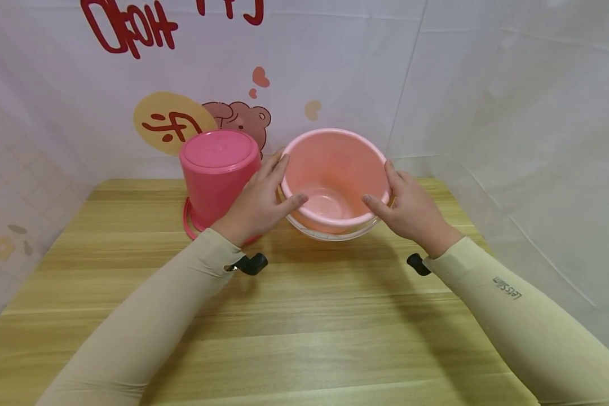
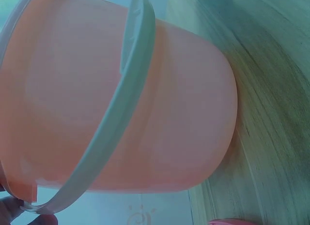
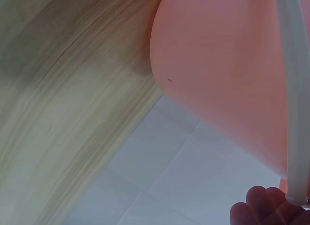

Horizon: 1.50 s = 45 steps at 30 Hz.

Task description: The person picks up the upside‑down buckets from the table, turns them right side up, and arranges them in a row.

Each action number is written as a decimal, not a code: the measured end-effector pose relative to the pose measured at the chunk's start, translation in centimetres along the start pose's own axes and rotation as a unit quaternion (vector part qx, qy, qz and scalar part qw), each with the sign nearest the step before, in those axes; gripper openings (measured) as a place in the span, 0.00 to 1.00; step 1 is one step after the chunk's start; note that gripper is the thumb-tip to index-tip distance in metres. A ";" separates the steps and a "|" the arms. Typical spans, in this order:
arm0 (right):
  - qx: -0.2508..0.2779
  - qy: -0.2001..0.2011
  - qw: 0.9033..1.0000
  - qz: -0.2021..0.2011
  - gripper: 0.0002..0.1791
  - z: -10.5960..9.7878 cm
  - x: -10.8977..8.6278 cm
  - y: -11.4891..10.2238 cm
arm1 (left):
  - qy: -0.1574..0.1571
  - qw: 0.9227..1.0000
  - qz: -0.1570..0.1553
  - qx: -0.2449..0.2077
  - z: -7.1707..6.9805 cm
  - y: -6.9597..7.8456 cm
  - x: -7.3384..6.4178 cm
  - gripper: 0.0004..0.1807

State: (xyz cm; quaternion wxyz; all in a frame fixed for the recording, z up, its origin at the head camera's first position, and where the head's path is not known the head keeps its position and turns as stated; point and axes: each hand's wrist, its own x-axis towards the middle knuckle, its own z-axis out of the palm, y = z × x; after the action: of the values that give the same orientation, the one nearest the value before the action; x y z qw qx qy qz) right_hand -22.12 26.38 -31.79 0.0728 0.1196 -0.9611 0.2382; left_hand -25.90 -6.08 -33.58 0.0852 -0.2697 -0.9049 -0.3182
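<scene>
Grip is two-sided: your left grip (image 1: 260,204) and right grip (image 1: 411,207) each hold the light pink bucket (image 1: 337,158) by its rim (image 1: 331,132), thumbs over the near edge, other fingers round the outside, drawn in about as far as the rim allows. The bucket is near the back of the tabletop (image 1: 325,327), right of the dark pink bucket (image 1: 220,189), which stands upside down. Mouth looks tipped toward you. Base is at or just above the wood; can't tell if it bears weight. White handle (image 1: 330,234) hangs across the near side, and the wrist views show your fingertips close to its ends.

Step in hand reads as tilting or placing the light pink bucket; direction can't be told. To do it well, match pressure left and right so the rim doesn't twist. Turn both wrists together and level the base before letting go. Watch your fingers near the handle ends; a swinging handle could pinch. Your left grip sits close to the dark pink bucket, so leave it room: a knock might shift it. Rim plastic is probably bendy, so squeeze lightly.
</scene>
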 end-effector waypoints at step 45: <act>-0.023 0.020 1.000 -0.006 0.52 0.1 0.3 -0.2 | 0.005 1.000 -0.005 -0.008 0.2 0.0 0.1 0.51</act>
State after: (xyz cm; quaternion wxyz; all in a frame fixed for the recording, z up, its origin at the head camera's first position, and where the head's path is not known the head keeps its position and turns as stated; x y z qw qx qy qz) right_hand -22.33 26.13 -31.71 0.0960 0.1190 -0.9639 0.2181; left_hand -25.97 -5.91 -33.65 0.0859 -0.2642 -0.9033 -0.3270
